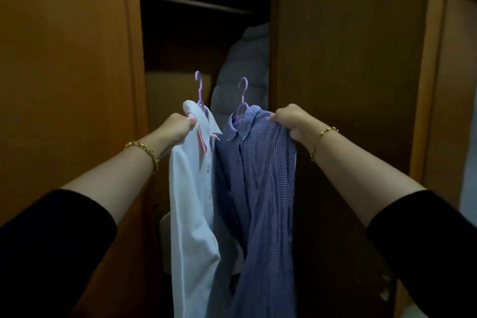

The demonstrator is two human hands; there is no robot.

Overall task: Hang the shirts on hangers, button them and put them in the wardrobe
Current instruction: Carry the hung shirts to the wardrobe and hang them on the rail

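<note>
A white shirt (192, 201) hangs on a purple hanger (198, 85). My left hand (178, 125) grips it at the shoulder by the collar. Beside it, to the right, a blue checked shirt (263, 188) hangs on a second purple hanger (242, 93), and my right hand (289, 117) grips its shoulder. Both shirts are held up side by side in front of the open wardrobe (206, 33). Both hooks point up, well below the dark rail (196, 2). Whether the shirts' fronts are buttoned is hard to tell.
A pale padded jacket (245, 70) hangs inside the wardrobe at the right. A light box (175, 90) sits low at the left. Wooden doors flank the opening: one at the left (64, 59), one at the right (348, 46).
</note>
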